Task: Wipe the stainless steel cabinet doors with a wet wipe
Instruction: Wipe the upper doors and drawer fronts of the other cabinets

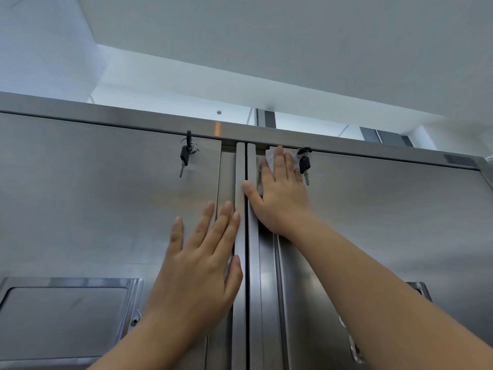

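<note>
- right hand (280,188): fingers straight, pressing wet wipe (270,159) on top corner of right door (386,209);
- left hand (202,257): flat on left door (93,196);
- progress: seemingly early; most surface left.

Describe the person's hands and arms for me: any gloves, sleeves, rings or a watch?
No gloves: the left hand and the right hand are both bare. No rings show on the fingers, and no watch or bracelet shows at either wrist. The forearms are bare up to the frame's edge, with no sleeve in view. The fingernails look short and unpainted.
</note>
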A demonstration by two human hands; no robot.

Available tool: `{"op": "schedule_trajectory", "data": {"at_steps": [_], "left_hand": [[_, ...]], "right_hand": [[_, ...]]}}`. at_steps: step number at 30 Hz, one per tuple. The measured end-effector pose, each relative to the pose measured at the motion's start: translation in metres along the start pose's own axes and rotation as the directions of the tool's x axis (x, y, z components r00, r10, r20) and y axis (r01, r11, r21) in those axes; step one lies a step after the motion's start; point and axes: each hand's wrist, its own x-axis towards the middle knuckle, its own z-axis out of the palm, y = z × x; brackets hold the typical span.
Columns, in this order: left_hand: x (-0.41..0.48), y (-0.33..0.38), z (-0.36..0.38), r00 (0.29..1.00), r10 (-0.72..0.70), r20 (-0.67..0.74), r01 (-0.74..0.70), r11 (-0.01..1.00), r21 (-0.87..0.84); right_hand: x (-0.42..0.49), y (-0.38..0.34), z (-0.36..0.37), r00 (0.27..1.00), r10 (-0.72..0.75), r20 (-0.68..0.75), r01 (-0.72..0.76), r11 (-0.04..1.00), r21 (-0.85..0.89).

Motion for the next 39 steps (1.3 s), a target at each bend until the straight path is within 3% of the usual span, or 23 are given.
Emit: {"op": "schedule_trajectory", "data": {"at_steps": [6,13,21,27,39], "left_hand": [[0.000,0.000,0.000,1.000,0.012,0.012,-0.012,1.000,0.011],[0.000,0.000,0.000,1.000,0.017,0.009,-0.017,1.000,0.005],[0.000,-0.001,0.000,1.000,0.023,0.006,-0.023,1.000,0.008],[-0.001,-0.001,-0.001,1.000,0.026,0.007,-0.027,1.000,0.007],[-0.001,-0.001,-0.002,1.000,0.031,-0.003,-0.031,1.000,0.000]], "right_hand": [[0.018,0.003,-0.009,0.998,-0.006,0.056,0.007,1.000,-0.023],[-0.012,0.009,0.002,0.997,-0.073,0.002,0.073,0.995,-0.074],[0.019,0.005,-0.012,0.997,-0.021,0.073,0.024,0.999,-0.038],[-0.010,0.009,-0.002,0.997,-0.067,0.033,0.070,0.994,-0.088],[0.005,0.006,-0.004,0.999,-0.018,0.036,0.021,0.997,-0.079]]}}
